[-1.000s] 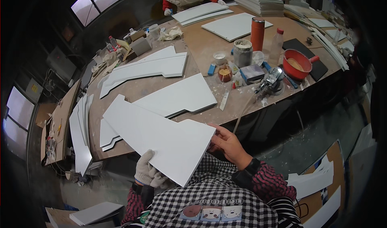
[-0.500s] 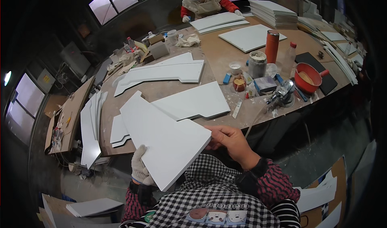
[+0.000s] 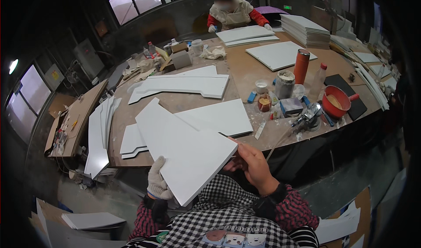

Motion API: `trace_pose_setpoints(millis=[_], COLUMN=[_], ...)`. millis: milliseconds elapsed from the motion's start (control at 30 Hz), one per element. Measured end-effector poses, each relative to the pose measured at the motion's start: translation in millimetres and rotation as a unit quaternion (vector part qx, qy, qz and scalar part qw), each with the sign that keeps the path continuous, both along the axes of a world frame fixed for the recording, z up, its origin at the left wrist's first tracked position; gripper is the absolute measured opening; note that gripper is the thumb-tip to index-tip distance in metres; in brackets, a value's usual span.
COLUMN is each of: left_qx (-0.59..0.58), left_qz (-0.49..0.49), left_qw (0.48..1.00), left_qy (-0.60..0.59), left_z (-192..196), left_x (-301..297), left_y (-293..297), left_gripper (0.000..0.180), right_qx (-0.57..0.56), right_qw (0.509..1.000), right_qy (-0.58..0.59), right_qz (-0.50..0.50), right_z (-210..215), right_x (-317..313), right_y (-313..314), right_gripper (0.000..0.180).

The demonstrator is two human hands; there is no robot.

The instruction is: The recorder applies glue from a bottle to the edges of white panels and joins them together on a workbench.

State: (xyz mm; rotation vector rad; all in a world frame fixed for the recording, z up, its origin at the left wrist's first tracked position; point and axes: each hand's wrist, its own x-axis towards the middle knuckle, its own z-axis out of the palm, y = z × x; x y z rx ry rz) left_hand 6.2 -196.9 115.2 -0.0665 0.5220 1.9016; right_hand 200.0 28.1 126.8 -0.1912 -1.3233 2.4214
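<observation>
A white panel (image 3: 182, 153) with a stepped outline is held tilted in front of me, over the near edge of the table. My left hand (image 3: 158, 181), in a pale knit glove, is closed on its lower left edge, with the thumb on the face. At the right edge my bare right hand (image 3: 253, 165) grips the panel, its fingers partly hidden beneath. Just beyond lies another white panel (image 3: 223, 116) flat on the table, partly covered by the held one. Smaller white cut pieces (image 3: 131, 142) stick out to the left.
Farther back are notched white panels (image 3: 184, 85). To the right stand an orange flask (image 3: 301, 67), a red pot (image 3: 337, 99), a metal power tool (image 3: 308, 114) and an open jar (image 3: 285, 85). A co-worker (image 3: 232, 13) is across the table (image 3: 239, 64), near a stack of panels (image 3: 305, 31).
The view has shifted slightly. My right hand has turned on the panel's right edge, with its fingers now more underneath. My left hand keeps its hold.
</observation>
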Motion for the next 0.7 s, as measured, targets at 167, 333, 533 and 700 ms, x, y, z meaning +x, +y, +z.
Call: trace_pose_setpoints(millis=[167, 333, 533, 700], left_qx=[-0.083, -0.368, -0.408, -0.456], left_qz=[-0.044, -0.078, -0.137, -0.035], left_qw=[0.992, 0.873, 0.768, 0.734], left_qy=[0.079, 0.31, 0.474, 0.503], left_z=[-71.5, -66.3, 5.0, 56.5], left_x=[-9.8, 8.7, -6.5, -66.2], left_y=[14.4, 29.1, 19.1, 78.1], left_gripper=[0.044, 0.033, 0.027, 0.037], right_qx=[-0.037, -0.045, -0.088, -0.069], right_qw=[0.998, 0.983, 0.973, 0.971], right_qy=[-0.048, -0.15, -0.17, -0.184], right_qz=[-0.028, -0.091, -0.125, -0.139], right_z=[-61.7, -118.0, -126.7, -127.5], right_x=[5.3, 4.8, -1.0, 0.7], right_y=[10.3, 8.2, 20.1, 25.6], right_gripper=[0.039, 0.033, 0.033, 0.03])
